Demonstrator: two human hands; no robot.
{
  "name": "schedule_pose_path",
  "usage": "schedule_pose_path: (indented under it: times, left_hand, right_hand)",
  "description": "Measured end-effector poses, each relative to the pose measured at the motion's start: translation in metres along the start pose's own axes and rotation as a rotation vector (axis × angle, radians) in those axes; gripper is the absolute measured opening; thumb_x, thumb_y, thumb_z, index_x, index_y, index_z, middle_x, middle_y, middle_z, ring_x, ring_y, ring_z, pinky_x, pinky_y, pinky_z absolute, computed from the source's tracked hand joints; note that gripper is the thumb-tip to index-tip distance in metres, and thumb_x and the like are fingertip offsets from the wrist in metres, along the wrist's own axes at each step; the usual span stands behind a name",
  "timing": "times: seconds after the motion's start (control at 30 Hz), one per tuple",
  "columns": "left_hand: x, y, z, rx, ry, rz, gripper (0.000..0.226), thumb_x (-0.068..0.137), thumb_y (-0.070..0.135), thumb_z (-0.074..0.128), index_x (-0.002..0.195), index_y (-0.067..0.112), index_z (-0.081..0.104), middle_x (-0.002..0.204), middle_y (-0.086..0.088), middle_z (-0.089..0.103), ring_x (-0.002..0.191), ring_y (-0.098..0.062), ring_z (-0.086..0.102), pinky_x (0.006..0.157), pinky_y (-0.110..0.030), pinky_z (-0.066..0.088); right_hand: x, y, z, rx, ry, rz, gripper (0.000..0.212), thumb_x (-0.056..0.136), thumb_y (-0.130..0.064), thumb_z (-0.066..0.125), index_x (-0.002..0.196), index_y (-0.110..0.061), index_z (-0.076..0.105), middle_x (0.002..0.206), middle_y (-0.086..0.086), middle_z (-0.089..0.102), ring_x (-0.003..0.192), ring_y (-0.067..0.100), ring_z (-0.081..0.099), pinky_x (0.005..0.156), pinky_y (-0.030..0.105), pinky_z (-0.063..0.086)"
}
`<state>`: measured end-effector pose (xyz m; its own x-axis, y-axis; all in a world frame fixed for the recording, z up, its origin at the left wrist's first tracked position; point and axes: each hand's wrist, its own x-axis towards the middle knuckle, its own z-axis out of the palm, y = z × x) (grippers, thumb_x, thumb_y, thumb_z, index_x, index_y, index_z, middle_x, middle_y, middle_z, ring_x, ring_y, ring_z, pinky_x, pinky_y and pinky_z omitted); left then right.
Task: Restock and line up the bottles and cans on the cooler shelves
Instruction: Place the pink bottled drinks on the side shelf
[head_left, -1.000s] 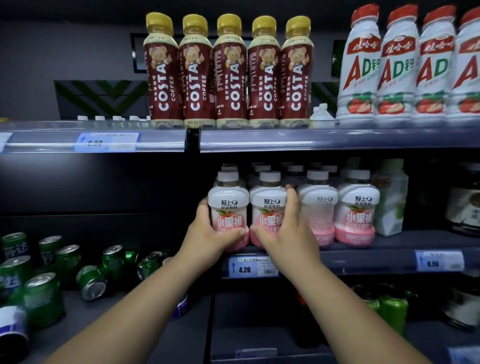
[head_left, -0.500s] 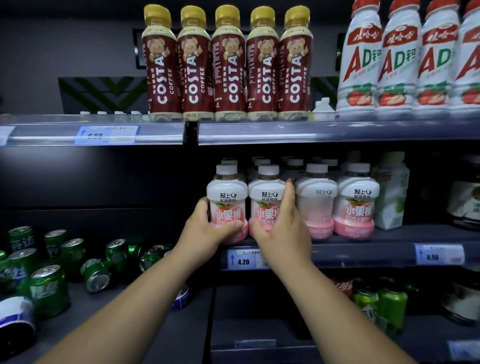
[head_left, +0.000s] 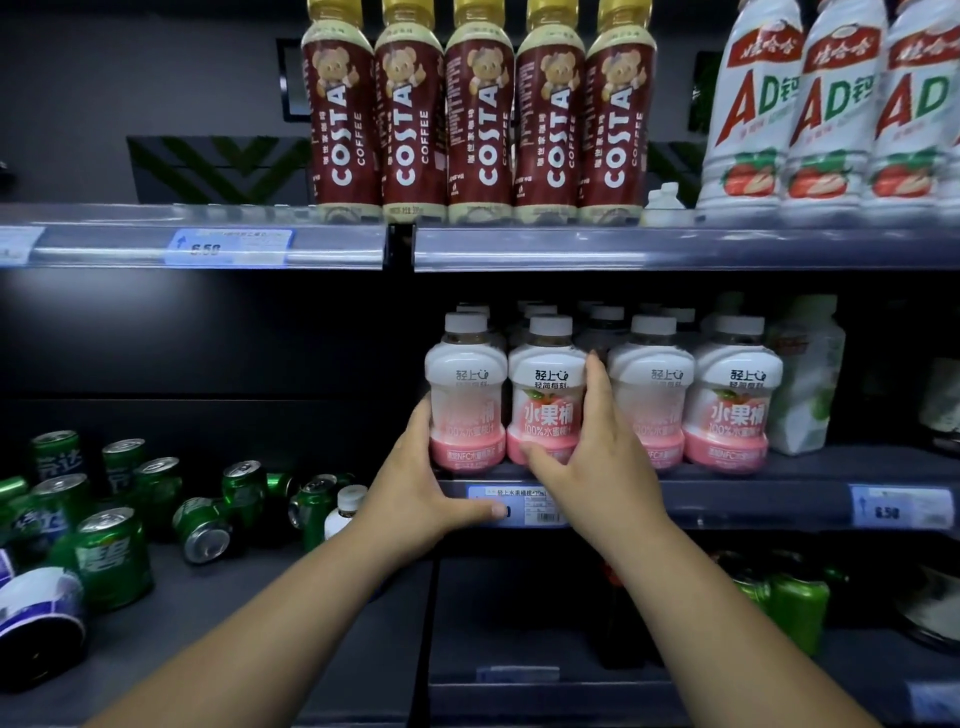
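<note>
We see four squat plastic pink-and-white bottles (head_left: 737, 410) in the front row of the dark middle shelf (head_left: 727, 499), each with a smooth white shoulder, a white screw cap and a pink base. More white caps show behind them (we cannot count those rows). The left hand (head_left: 415, 483) curls its fingers against the left flank of the leftmost bottle (head_left: 465, 395), and its thumb lies flat along the shelf's front rail, over a blue price tag (head_left: 519, 501). The right hand (head_left: 587, 457) grasps the second bottle (head_left: 545, 410), with the thumb across its pink base and the fingers upright in the gap between it and the third. Both bottles stand upright on the shelf, side by side.

On the glossy-edged top shelf (head_left: 623, 249) stand five tall brown-labelled Costa coffee bottles (head_left: 480, 114) with gold caps. To their right are three white AD bottles (head_left: 748, 114) with red and green lettering. Right of the pink row stands one pale green carton-shaped pack (head_left: 805, 374). On the lower shelf at left sit at least eight shiny green metal cans (head_left: 111, 556), some upright and some tipped over. Among them is one small white-capped bottle (head_left: 348, 512), and one blue-and-white can (head_left: 36, 608) lies on its side.
</note>
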<state>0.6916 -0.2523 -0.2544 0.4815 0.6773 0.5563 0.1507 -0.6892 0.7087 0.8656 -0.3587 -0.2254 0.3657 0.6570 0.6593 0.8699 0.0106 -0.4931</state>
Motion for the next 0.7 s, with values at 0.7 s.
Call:
schedule_pose_path:
  times: [0.7]
  left_hand:
    - [0.002, -0.010, -0.024, 0.007, -0.182, 0.005, 0.122, 0.067, 0.005, 0.090, 0.157, 0.038, 0.015, 0.138, 0.018, 0.057, 0.126, -0.002, 0.056, 0.103, -0.032, 0.051]
  right_hand:
    - [-0.005, 0.006, -0.003, 0.024, -0.024, -0.004, 0.105, 0.086, -0.040, 0.072, 0.160, -0.033, -0.003, 0.159, -0.003, 0.035, 0.138, 0.019, 0.042, 0.103, 0.031, 0.041]
